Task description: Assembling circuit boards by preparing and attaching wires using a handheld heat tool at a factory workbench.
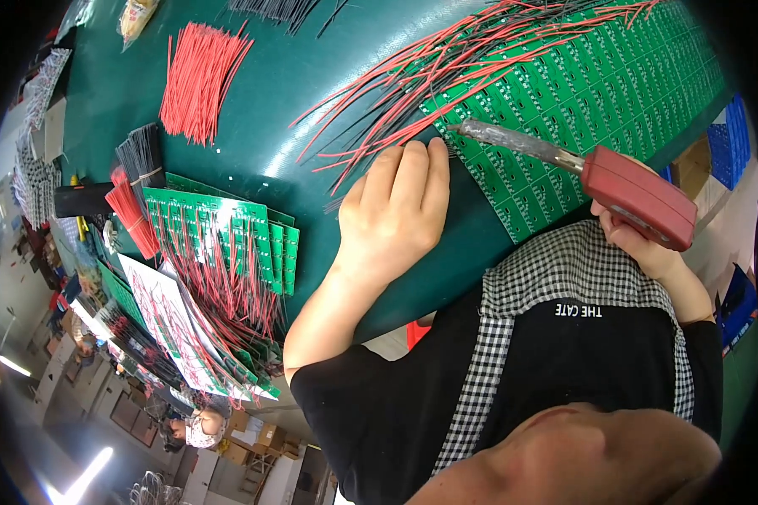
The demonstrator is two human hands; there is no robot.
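My right hand (632, 240) is wrapped round the red handle of a soldering gun (640, 198). Its long metal barrel points left, with the tip over the near-left edge of a green circuit board panel (522, 181). Beside that edge, my left hand (396, 206) rests back up, fingers bent and pressed together. Its fingertips meet wire ends at the board, but what they pinch is hidden. Many red and black wires (413, 84) lie across the panel's left part and hang over onto the green table.
A bundle of red wires (198, 84) lies at the far left, black wires (282, 8) beyond it. Wired green boards (282, 252) are stacked left of my left arm, beside tied black wires (139, 156) and red wires (130, 215). Blue bins (728, 143) stand off the right edge.
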